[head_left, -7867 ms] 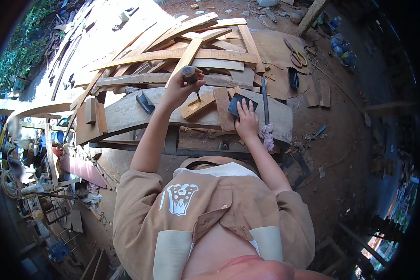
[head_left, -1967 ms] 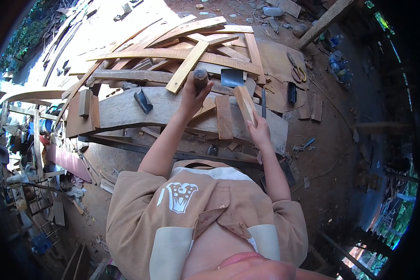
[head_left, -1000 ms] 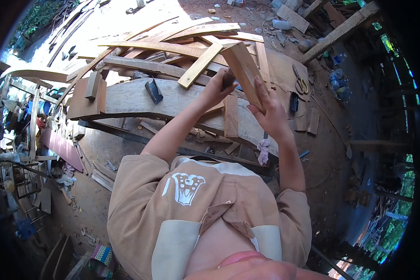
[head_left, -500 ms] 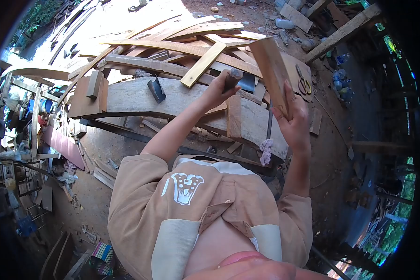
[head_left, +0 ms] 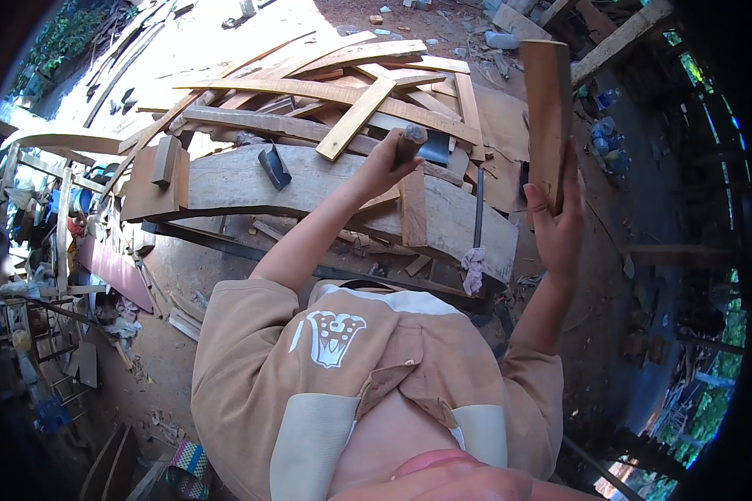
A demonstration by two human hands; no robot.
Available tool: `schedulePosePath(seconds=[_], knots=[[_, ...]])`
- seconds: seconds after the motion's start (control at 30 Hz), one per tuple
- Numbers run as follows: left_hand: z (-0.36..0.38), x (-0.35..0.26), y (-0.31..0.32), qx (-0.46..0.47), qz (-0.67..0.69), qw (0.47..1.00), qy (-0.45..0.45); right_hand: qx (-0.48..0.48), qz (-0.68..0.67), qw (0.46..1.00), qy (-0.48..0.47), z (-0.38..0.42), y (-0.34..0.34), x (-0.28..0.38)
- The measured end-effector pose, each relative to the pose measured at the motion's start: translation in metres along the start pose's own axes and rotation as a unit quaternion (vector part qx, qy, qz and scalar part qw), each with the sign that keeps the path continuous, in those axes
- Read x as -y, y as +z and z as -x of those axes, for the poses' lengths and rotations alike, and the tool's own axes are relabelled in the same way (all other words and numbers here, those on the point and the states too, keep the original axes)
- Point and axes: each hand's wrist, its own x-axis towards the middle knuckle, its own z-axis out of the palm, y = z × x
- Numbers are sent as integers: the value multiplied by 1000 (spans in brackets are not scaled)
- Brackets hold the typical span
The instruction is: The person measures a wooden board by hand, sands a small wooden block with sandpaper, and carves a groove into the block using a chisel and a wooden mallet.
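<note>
In the head view my left hand (head_left: 383, 171) is closed around a short, dark, round-ended wooden piece (head_left: 410, 142) above the bench. My right hand (head_left: 559, 224) grips the lower end of a brown wooden board (head_left: 546, 117), held tilted up at the right, off the bench. Beneath my left hand lies a long, thick, curved grey timber (head_left: 317, 171), with a small upright wood piece (head_left: 413, 209) against its front. A bent dark metal piece (head_left: 274, 167) rests on the timber, and a yellowish slat (head_left: 356, 119) lies on the wood pile.
Long curved planks (head_left: 309, 89) are piled behind the timber. A wood block (head_left: 165, 160) stands on a brown board at the left end. A crumpled pink cloth (head_left: 473, 271) hangs near the right front edge. Plastic bottles (head_left: 501, 40) lie on the ground at the back right.
My right hand has moved right with the board, which now stands more upright and away from the pile. The scissors seen before at the right are now hidden. My left hand has barely shifted.
</note>
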Motion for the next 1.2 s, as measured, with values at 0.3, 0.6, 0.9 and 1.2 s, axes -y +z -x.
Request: schedulePosePath(seconds=[0.3,0.6,0.9,1.2], knots=[[4,-4,8,22,2,1000,-14,63,-141,978,143,11,70,-24],[2,-8,18,30,-18,999,17,-1,-69,975,213,49,127,-66],[8,-15,15,15,-15,1000,-16,-18,-9,988,153,60,227,-93],[26,14,-15,63,-134,987,-61,67,-636,769,-7,-76,169,2]])
